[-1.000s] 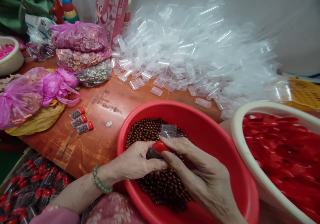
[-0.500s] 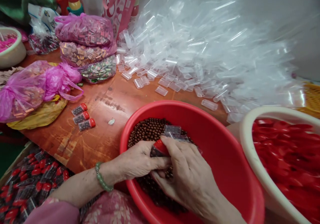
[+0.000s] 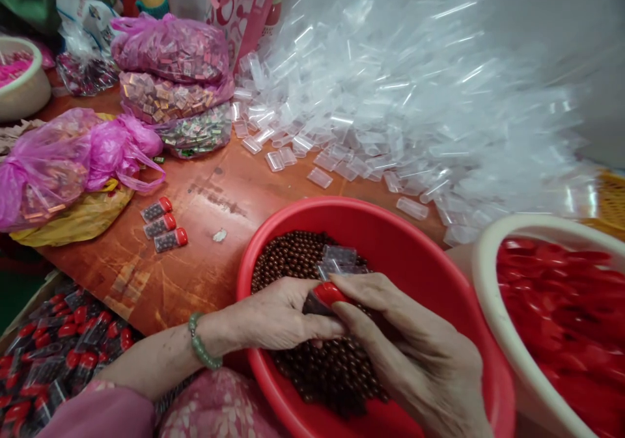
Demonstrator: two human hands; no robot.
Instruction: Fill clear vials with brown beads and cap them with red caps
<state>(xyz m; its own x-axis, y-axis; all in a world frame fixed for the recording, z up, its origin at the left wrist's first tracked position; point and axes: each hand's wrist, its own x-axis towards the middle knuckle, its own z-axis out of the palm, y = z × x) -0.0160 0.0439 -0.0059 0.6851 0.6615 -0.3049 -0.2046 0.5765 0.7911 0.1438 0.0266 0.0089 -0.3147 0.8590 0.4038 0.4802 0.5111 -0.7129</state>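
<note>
Over a red basin (image 3: 469,275) my left hand (image 3: 283,317), with a green bead bracelet at its wrist, grips a small clear container (image 3: 315,303) that looks dark inside. Its red cap (image 3: 330,293) is between the thumb and fingers of my right hand (image 3: 424,353). I cannot tell whether the cap is fully seated. Shiny brown balls (image 3: 288,252) lie in the basin below both hands. A few empty clear containers (image 3: 340,257) rest on the balls, just beyond my right fingers.
Three filled, red-capped containers (image 3: 165,228) lie on the brown table (image 3: 205,282). Behind is a big heap of clear containers (image 3: 371,99). A cream tub (image 3: 488,295) of red caps (image 3: 561,321) stands right. Pink bags (image 3: 170,51) sit left; a box of capped containers (image 3: 63,347) is lower left.
My right hand has shifted to the right and turned, its thumb now showing on the red cap. More of the brown balls is uncovered. My left hand has moved slightly right.
</note>
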